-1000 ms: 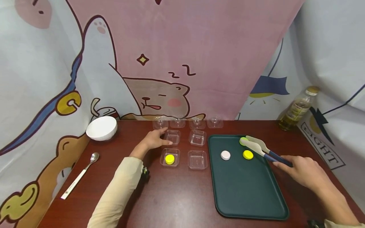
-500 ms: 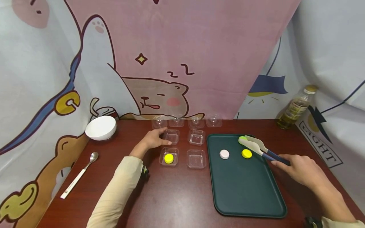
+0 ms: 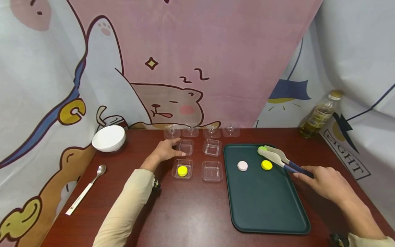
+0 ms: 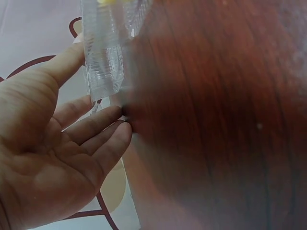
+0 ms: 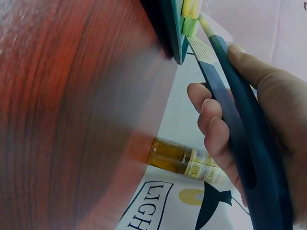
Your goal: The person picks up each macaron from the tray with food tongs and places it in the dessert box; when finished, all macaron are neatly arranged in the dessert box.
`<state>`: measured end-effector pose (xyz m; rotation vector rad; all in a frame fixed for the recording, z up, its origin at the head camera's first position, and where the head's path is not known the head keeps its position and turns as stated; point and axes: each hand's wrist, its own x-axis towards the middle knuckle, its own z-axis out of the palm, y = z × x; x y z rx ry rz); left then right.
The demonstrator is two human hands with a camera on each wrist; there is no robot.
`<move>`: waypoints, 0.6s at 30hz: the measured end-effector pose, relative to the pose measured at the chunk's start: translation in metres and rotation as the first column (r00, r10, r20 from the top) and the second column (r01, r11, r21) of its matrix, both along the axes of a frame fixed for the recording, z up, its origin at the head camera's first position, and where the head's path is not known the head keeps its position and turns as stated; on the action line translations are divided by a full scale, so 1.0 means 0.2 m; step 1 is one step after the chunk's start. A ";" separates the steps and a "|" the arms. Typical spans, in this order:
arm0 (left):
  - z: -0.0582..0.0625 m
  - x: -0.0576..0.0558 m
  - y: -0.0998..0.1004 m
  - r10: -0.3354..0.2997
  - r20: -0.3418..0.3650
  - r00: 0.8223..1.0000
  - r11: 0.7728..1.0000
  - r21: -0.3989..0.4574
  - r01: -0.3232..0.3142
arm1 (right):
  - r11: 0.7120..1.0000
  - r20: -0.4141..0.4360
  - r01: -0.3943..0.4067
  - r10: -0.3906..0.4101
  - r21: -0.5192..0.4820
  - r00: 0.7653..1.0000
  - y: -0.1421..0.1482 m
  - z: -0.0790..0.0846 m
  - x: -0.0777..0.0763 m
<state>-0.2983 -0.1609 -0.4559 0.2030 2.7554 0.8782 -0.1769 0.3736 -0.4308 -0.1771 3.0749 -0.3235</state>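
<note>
My left hand (image 3: pixel 165 150) holds the left side of a clear square plastic box (image 3: pixel 186 147), thumb at its near side and index finger at its far side; in the left wrist view the other fingers (image 4: pixel 112 146) extend loosely below it. My right hand (image 3: pixel 327 183) grips tongs (image 3: pixel 291 166) with navy handles and cream heads. The tong heads stand either side of a green macaron (image 3: pixel 262 149) at the far edge of the dark green tray (image 3: pixel 268 206). A yellow macaron (image 3: pixel 266 165) and a pale pink one (image 3: pixel 242 166) lie on the same tray.
Another yellow macaron (image 3: pixel 182 171) sits in the near left box. Two more boxes (image 3: pixel 212 147) stand to the right, with several clear domed lids (image 3: pixel 211 131) behind. A white bowl (image 3: pixel 109 138) and spoon (image 3: pixel 87 188) lie left; an oil bottle (image 3: pixel 321 115) stands back right.
The head view has shifted slightly. Both hands, the tongs, boxes and macarons keep their places.
</note>
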 end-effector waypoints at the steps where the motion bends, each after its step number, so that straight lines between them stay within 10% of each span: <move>1: 0.00 0.00 0.00 0.001 0.002 1.000 1.000 0.002 -0.001 | 1.000 0.001 0.001 -0.001 0.002 1.000 0.00 0.00 0.00; 18: 0.02 0.01 0.02 0.009 0.008 1.000 1.000 0.002 -0.009 | 1.000 -0.086 -0.019 0.018 -0.019 0.996 -0.01 0.02 0.01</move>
